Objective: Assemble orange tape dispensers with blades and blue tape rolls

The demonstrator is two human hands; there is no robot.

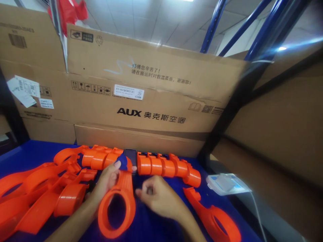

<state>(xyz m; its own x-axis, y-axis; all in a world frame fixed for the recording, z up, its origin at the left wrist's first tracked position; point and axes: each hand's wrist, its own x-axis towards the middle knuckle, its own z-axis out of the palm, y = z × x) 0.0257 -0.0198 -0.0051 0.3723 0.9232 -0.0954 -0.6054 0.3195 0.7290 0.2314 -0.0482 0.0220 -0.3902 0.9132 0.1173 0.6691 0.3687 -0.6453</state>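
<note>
My left hand (109, 179) is closed on an orange plastic tape dispenser (130, 205). Its wide ring hangs down towards me, and a blue piece (122, 162) covers part of its upper end, near my thumb. Just right of the dispenser, apart from it, my right hand (157, 193) is curled with thumb and forefinger together. Whatever lies inside those fingers, if anything, is too small or hidden to name. Behind both hands stands a row of similar orange dispensers (156, 165), split by a dark rectangular device (130, 156).
More orange dispensers (37, 198) are piled at the left on the blue table surface (151, 228). A single one (214, 218) lies at the right front. A white plastic box (228, 184) with a cable sits at the right edge. Cardboard (161, 97) walls off the back, beside dark shelf posts (227, 111).
</note>
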